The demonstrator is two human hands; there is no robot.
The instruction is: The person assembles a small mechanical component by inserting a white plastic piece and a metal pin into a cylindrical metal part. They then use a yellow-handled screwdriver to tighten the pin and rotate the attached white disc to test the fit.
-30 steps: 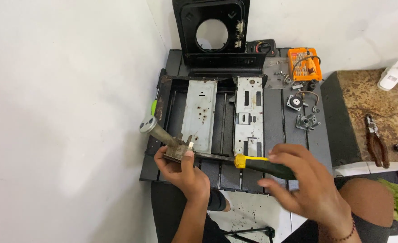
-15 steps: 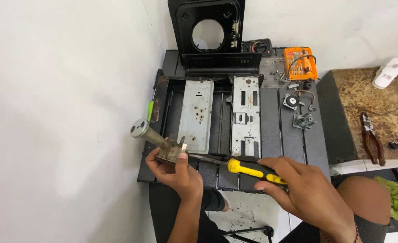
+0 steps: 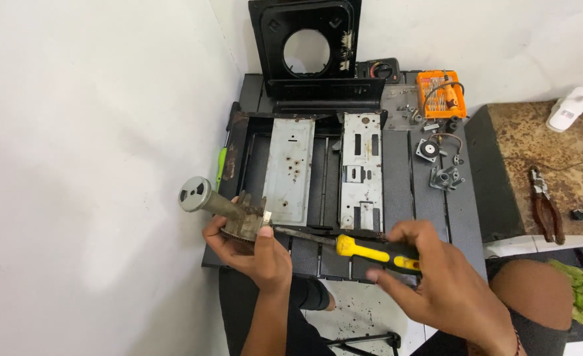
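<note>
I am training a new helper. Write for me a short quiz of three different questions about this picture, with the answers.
1. True or false: the screwdriver has a red handle.
2. Which hand holds the metal burner part?
3. The pliers lie on: A) the black table, B) the brown stand, C) the orange bit case.

Key: 1 false, yellow and black; 2 the left hand, while the right hand grips the screwdriver; 3 B.

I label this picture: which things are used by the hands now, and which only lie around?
In use: left hand holds the metal burner part; right hand holds the yellow screwdriver.

Lying about: pliers, orange bit case, two metal plates, black frame.
</note>
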